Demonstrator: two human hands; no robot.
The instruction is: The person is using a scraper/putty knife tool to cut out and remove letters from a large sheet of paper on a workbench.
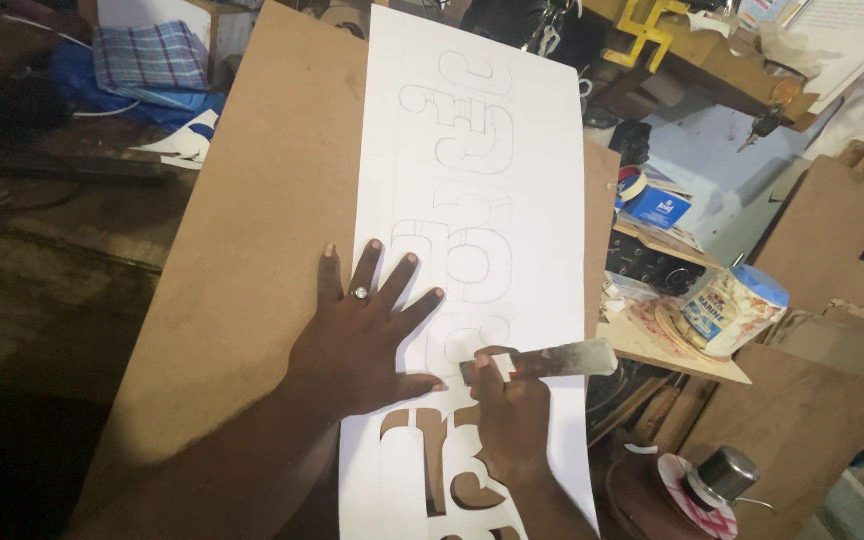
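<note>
Left hand [357, 340] spread flat on white stencil sheet [482, 180] over hardboard [242, 280]. Right hand [512, 410] pinching metal blade [542, 362]. Near-edge letters cut out; rest only outlined.

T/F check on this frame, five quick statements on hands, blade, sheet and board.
1. The left hand lies flat with fingers spread on the white sheet. True.
2. The right hand holds a flat metal blade. True.
3. The white sheet lies on a glass pane. False: it lies on a brown board.
4. No shapes have been cut out of the sheet. False: near the bottom edge, cut-out openings show the brown board through them.
5. The left hand wears a ring. True.
</note>
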